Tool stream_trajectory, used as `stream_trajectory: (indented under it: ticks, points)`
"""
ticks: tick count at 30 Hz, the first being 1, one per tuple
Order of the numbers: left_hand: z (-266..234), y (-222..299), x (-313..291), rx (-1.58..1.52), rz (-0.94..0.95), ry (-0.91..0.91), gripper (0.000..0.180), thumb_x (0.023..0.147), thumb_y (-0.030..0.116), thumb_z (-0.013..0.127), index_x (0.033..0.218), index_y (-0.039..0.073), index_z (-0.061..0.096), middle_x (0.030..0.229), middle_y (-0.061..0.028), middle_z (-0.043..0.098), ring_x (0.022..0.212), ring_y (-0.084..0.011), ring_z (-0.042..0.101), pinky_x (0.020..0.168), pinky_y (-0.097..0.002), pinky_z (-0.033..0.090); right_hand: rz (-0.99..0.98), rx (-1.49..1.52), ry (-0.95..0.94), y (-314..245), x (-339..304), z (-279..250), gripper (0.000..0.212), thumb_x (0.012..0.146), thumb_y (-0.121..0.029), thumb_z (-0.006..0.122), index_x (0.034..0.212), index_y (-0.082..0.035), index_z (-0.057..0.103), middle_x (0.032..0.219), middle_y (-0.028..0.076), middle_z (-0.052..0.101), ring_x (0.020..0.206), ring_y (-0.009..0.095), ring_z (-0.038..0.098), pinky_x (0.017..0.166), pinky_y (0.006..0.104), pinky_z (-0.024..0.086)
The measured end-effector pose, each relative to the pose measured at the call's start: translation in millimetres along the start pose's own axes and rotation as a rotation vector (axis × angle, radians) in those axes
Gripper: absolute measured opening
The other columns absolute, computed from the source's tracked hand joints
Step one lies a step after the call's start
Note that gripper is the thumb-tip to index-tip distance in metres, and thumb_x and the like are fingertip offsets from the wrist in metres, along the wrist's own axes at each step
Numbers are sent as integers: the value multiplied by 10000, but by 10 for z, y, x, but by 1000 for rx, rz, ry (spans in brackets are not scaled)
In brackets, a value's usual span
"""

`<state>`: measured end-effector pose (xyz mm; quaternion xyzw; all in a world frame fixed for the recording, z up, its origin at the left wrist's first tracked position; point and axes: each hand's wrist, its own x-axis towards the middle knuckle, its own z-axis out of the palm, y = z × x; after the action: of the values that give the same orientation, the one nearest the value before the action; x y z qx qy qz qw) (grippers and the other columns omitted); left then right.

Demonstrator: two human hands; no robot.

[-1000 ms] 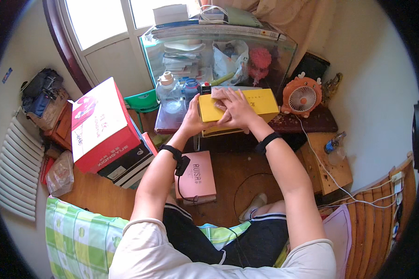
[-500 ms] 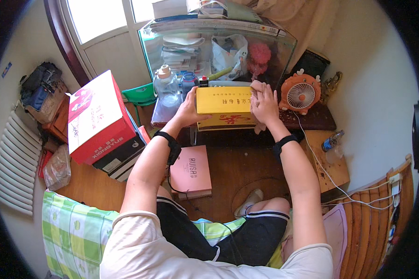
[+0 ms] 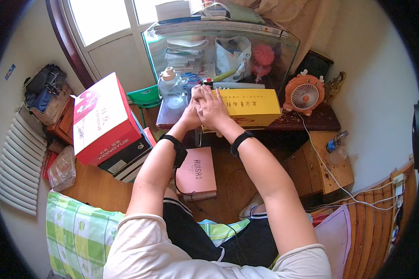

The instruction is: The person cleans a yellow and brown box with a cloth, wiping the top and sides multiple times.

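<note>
A yellow shoe box [image 3: 253, 104] rests on the dark tabletop in front of the glass tank. At its left end my two hands meet. My right hand [image 3: 212, 110], fingers stretched forward and close together, lies over a crumpled beige-pink cloth [image 3: 198, 91], of which little shows. My left hand [image 3: 189, 118] is just beside it, against the box's left end, its fingers mostly hidden behind the right hand. A clear water bottle [image 3: 171, 88] and a blue-lidded jar [image 3: 193, 81] stand just beyond my hands.
A glass tank [image 3: 191, 35] holding papers and bags is behind the box. An orange fan [image 3: 305, 94] stands right, its white cable running down. A red-and-white carton [image 3: 104, 118] stands left. A pink box [image 3: 198, 174] lies below, between the table and my legs.
My right hand has moved from the box's right end across to its left end, meeting my left hand. The yellow box now sits further right in the view.
</note>
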<state>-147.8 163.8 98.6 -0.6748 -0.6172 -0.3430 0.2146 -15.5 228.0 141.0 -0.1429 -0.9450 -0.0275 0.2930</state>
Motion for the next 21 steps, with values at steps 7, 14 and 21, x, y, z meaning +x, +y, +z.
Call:
stream_trajectory:
  ticks: [7, 14, 21]
  points:
    - [-292, 90, 12, -393, -344, -170, 1147, 709, 374, 844, 1524, -37, 149, 1510, -271, 332, 1426, -413, 337, 1165, -409, 327, 145, -28, -71, 367, -126, -307, 547, 994, -336, 409, 1472, -71, 418, 1583, 168, 310, 1494, 325, 245, 1202, 583, 164]
    - [-353, 122, -9, -377, -324, -167, 1265, 642, 371, 903, 1524, -52, 101, 1502, -271, 320, 1425, -402, 340, 1159, -413, 331, 333, -179, -164, 909, -474, -666, 610, 1012, -333, 380, 1540, -39, 293, 1617, 176, 236, 1501, 337, 218, 1215, 559, 110]
    - [-276, 12, -10, -394, -283, -143, 1223, 640, 354, 898, 1516, -32, 137, 1486, -268, 320, 1414, -408, 335, 1157, -415, 331, 222, -142, -35, 545, -335, -434, 567, 992, -333, 420, 1457, -9, 417, 1573, 216, 314, 1487, 364, 248, 1198, 580, 158]
